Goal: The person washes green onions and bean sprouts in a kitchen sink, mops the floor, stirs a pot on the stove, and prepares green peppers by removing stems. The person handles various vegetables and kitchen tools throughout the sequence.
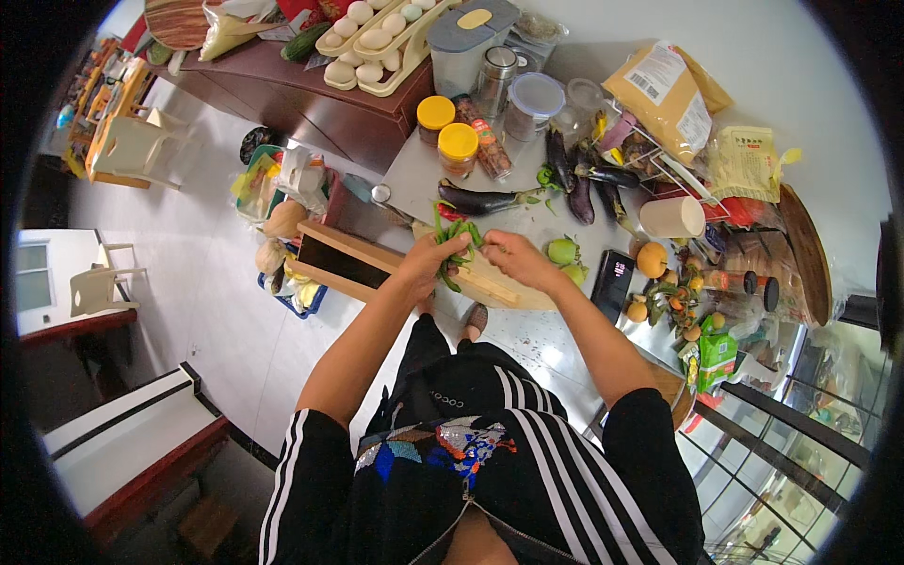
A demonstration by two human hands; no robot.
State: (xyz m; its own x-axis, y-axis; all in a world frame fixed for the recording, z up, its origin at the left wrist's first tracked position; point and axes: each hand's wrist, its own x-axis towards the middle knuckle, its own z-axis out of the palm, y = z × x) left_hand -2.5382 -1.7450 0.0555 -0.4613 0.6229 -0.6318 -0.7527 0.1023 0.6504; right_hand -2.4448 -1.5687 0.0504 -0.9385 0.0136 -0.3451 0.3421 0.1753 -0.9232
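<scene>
My left hand [429, 260] grips a bunch of slim green chili peppers [450, 277] above the edge of a wooden cutting board [505, 284]. Close to the bunch's right side, my right hand [515, 256] has its fingers curled together; whether they pinch a pepper stem is hidden. Just beyond the hands, a red chili pepper [450, 211] lies beside a long dark eggplant [487, 200]. More eggplants [580, 199] are piled to the right. Two pale green vegetables [563, 251] rest right of my right hand.
Yellow-lidded jars [458, 141] and a lidded container [534, 106] stand at the back. Egg trays [385, 63] sit on a brown cabinet [296, 99]. A black phone-like device [613, 277] and orange fruit [652, 259] lie right. An open drawer [346, 261] juts out left.
</scene>
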